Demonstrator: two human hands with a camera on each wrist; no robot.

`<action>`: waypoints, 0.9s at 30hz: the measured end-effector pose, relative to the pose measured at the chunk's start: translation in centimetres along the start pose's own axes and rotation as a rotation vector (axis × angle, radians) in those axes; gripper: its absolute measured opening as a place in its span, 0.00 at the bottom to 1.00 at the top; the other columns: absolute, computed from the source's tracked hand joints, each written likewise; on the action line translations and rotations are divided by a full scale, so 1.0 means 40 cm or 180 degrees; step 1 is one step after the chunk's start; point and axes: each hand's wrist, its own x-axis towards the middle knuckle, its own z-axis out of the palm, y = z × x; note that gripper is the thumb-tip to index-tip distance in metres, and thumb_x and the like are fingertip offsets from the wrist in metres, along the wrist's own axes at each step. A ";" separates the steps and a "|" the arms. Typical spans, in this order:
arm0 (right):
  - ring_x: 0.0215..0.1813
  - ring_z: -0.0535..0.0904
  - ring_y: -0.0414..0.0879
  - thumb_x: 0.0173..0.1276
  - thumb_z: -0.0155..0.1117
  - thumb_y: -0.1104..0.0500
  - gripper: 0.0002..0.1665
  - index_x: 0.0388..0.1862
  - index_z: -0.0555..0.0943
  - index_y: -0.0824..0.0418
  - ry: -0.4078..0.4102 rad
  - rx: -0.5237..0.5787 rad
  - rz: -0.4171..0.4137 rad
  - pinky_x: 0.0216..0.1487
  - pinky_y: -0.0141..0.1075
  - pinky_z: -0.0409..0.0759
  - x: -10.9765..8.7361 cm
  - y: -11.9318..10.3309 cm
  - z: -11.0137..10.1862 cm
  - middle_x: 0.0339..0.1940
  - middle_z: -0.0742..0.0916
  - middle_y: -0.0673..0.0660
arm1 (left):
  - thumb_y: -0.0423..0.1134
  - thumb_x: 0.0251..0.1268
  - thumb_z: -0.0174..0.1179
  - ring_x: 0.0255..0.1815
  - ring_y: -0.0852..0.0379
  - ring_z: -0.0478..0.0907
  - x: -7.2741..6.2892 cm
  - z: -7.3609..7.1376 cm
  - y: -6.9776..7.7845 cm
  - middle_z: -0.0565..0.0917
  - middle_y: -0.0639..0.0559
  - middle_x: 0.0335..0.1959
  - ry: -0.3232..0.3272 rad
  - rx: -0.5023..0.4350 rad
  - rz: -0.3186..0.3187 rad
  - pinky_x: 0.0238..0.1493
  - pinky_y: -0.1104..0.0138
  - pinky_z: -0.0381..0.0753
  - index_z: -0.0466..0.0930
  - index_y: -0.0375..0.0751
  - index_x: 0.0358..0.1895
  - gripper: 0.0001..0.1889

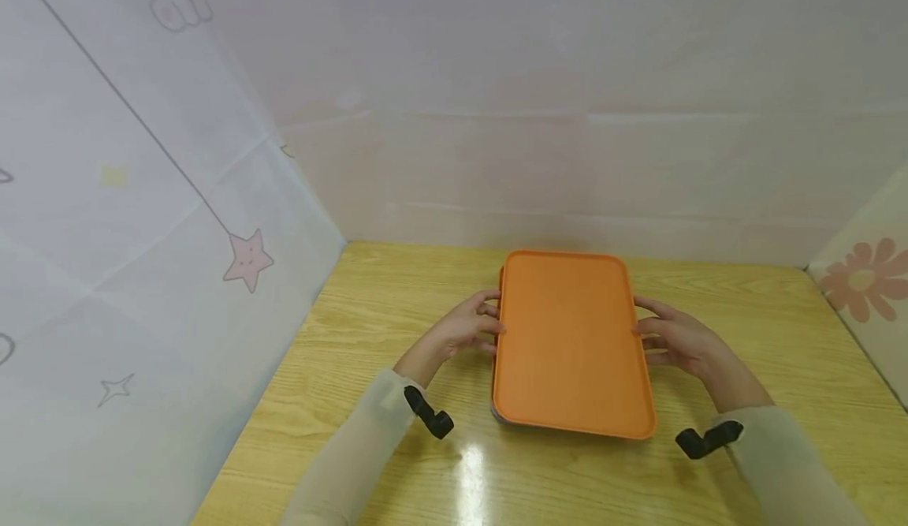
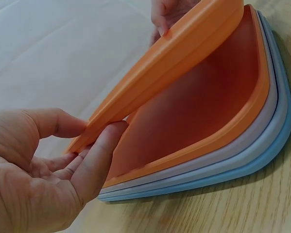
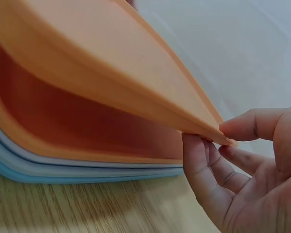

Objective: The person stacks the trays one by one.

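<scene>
An orange rectangular tray (image 1: 574,345) with a low raised rim is held tilted over a stack of similar trays. At its left edge, my left hand (image 1: 468,326) pinches the rim between thumb and fingers. The right hand (image 1: 681,337) grips the opposite edge, thumb on top and fingers below, as the right wrist view shows. Underneath lies a second orange tray (image 2: 263,73), apart from the lifted one at the near side. Below it are a pale greyish tray (image 2: 273,92) and a light blue tray (image 2: 287,121). The head view hides most of this stack.
The stack rests on a wooden table (image 1: 397,281). A pale cloth backdrop (image 1: 482,171) stands behind the table, with patterned cloth on the left bearing a pink star (image 1: 248,260) and, on the right, a flower print (image 1: 861,280). Black wrist mounts (image 1: 429,414) sit on both sleeves.
</scene>
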 end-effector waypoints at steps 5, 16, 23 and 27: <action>0.50 0.83 0.47 0.76 0.57 0.60 0.50 0.85 0.39 0.55 0.0061 -0.0081 0.0027 0.51 0.46 0.87 0.016 0.004 -0.004 0.53 0.81 0.53 | 0.26 0.66 0.62 0.52 0.46 0.79 0.008 0.001 -0.006 0.71 0.37 0.62 0.0025 -0.0059 -0.0042 0.39 0.55 0.89 0.55 0.44 0.79 0.40; 0.51 0.83 0.48 0.77 0.56 0.59 0.48 0.85 0.40 0.55 0.0076 -0.0223 0.0035 0.53 0.48 0.86 0.053 0.009 -0.011 0.58 0.80 0.58 | 0.26 0.67 0.61 0.53 0.45 0.79 0.017 0.001 -0.011 0.71 0.36 0.63 0.0130 -0.0022 -0.0109 0.42 0.53 0.89 0.55 0.45 0.79 0.40; 0.54 0.83 0.50 0.76 0.56 0.60 0.47 0.85 0.42 0.56 0.0106 -0.0344 0.0024 0.53 0.48 0.86 0.067 0.013 -0.007 0.66 0.76 0.67 | 0.25 0.65 0.62 0.49 0.47 0.79 0.024 -0.002 -0.016 0.72 0.37 0.59 0.0168 0.0057 -0.0087 0.39 0.54 0.89 0.57 0.45 0.78 0.40; 0.53 0.83 0.51 0.77 0.56 0.59 0.47 0.85 0.43 0.57 0.0128 -0.0442 0.0021 0.51 0.47 0.86 0.072 0.014 -0.004 0.66 0.76 0.69 | 0.25 0.65 0.62 0.47 0.48 0.80 0.029 -0.005 -0.020 0.72 0.39 0.57 0.0196 0.0104 -0.0100 0.37 0.56 0.90 0.58 0.45 0.78 0.39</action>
